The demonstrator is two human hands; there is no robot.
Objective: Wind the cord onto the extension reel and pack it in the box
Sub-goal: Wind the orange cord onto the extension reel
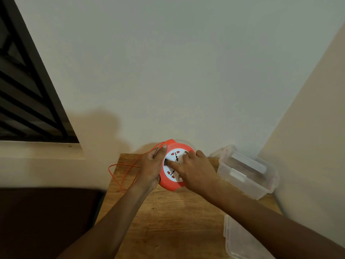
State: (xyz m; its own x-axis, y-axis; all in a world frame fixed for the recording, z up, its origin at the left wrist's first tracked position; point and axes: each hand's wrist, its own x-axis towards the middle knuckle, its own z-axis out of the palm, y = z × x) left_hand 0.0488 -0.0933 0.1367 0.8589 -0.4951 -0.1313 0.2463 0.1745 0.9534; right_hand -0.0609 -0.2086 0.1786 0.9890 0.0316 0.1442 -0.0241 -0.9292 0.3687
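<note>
— Where's the reel?

— The reel (pixel 172 166) sits at the back of the table (pixel 168 212), close to the wall (pixel 177 71). It's orange with a white face, and the red socket shutters show on that face. It's tilted up toward me, held between my two hands.

— What's your left hand doing?

— My left hand (pixel 151 168) is curled around the reel's left rim. The thumb reaches up over the top edge, and the palm wraps the side.

— And the right?

— My right hand (pixel 194 169) lies across the white face. The fingers (pixel 174 164) point left, with the forefinger pressing near the middle of the face. I can't tell whether any of them hook a knob or just press flat.

— How much cord is out?

— The cord (pixel 121 174) comes off the reel's upper left, by my left thumb. It runs out in a loose orange loop past the table's left edge and comes back along that edge.

— And the box?

— The box (pixel 246 172) stands just to the right of the reel, in the corner, clear and uncovered. Its lid (pixel 240 240) lies apart from it, at the table's near right, under my right forearm.
</note>
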